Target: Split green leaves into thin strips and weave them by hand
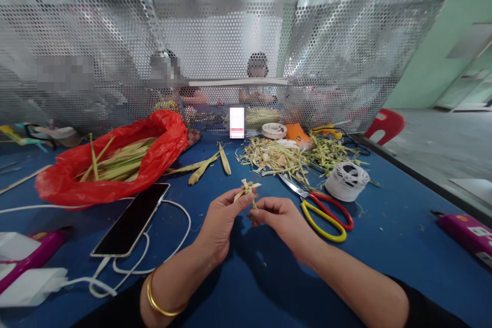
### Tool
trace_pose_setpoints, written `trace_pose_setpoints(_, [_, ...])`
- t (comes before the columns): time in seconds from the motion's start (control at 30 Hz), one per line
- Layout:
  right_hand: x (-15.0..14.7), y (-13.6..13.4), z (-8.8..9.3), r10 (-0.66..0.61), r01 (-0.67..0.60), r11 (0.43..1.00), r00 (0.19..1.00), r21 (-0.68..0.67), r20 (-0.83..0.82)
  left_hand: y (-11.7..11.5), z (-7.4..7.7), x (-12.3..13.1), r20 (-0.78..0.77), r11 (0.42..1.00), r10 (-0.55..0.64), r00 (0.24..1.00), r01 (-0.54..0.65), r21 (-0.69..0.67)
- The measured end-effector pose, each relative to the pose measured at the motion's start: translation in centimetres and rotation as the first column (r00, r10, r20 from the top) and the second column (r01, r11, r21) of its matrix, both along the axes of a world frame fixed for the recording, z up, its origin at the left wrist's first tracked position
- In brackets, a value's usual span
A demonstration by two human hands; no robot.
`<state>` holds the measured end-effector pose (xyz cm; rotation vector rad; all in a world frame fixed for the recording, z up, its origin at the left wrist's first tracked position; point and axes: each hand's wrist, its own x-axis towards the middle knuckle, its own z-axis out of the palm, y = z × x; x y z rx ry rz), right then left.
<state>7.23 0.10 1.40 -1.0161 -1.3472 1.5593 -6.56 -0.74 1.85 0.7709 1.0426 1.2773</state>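
Note:
My left hand [223, 218] and my right hand [279, 218] meet over the blue table [246, 287], both pinched on a small woven piece of pale leaf strip [246, 190] that sticks up between the fingertips. A gold bangle [156, 302] circles my left wrist. The scissors [321, 207] with red and yellow handles lie just right of my right hand.
A red plastic bag [115, 156] of green leaf strips lies at the left. A phone [132, 218] on a white cable sits near my left arm. Leaf scraps [280, 156] and a white spool [347, 180] lie beyond the scissors. A perforated metal screen [230, 51] stands behind, people beyond it.

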Motion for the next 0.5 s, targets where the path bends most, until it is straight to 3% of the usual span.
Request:
trace_pose_setpoints(0.27, [-0.12,0.02,-0.08,-0.01,0.005,0.996,0.999,0.091,0.048,0.12,0.33,-0.01,0.038,0.999,0.047,0.998,-0.046,-0.02])
trace_pose_setpoints(0.5, [-0.09,0.08,0.0,0.014,-0.02,0.994,0.999,0.11,0.051,0.43,0.17,-0.45,0.02,1.0,0.001,1.0,-0.001,-0.029])
